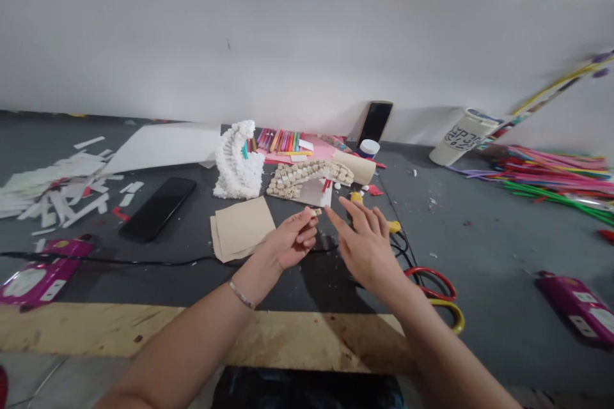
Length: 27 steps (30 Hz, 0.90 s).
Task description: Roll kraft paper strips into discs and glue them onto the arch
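Note:
My left hand (290,239) is closed in a pinch on a small tan paper roll (316,211) held at its fingertips. Beside it, my right hand (365,239) has its fingers spread apart and holds nothing; its thumb points toward the roll. Just beyond both hands stands an arch of several tan paper rolls (307,177) on a small card. A white twisted paper sculpture (236,161) stands left of the arch. A stack of tan paper squares (241,227) lies left of my left hand. A yellow glue gun (357,199) lies partly hidden behind my right hand.
A black phone (157,208) and white paper strips (57,195) lie to the left. Scissors with red and yellow handles (439,294) sit by my right wrist. Coloured pens (281,140), another phone (375,121), a white cup (460,136), coloured sticks (551,176) and magenta packets (578,305) lie around.

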### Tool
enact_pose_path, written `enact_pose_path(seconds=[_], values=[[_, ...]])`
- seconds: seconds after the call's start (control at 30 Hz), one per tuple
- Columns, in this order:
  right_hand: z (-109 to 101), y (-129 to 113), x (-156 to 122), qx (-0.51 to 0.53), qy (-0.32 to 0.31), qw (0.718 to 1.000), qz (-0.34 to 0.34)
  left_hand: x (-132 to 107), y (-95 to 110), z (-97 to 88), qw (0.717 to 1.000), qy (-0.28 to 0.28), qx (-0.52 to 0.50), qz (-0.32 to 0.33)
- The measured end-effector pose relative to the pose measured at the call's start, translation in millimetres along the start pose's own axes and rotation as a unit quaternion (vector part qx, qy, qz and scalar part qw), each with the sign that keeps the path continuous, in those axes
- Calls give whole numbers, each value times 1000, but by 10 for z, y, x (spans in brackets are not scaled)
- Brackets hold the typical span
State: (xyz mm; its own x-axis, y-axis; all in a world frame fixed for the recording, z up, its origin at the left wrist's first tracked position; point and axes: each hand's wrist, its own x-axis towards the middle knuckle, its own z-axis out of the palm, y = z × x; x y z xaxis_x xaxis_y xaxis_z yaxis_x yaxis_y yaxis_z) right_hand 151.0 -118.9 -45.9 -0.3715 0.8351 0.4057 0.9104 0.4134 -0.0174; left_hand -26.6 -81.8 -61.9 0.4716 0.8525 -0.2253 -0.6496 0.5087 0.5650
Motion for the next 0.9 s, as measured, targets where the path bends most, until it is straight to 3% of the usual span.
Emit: enact_pose_path(seconds=[0.27, 0.9], values=[[61, -115, 9, 52, 4, 999, -2, 17, 2, 13, 999, 39, -18, -14], [160, -94, -14, 187, 18, 982, 0, 24, -12, 20, 998, 55, -28, -11]])
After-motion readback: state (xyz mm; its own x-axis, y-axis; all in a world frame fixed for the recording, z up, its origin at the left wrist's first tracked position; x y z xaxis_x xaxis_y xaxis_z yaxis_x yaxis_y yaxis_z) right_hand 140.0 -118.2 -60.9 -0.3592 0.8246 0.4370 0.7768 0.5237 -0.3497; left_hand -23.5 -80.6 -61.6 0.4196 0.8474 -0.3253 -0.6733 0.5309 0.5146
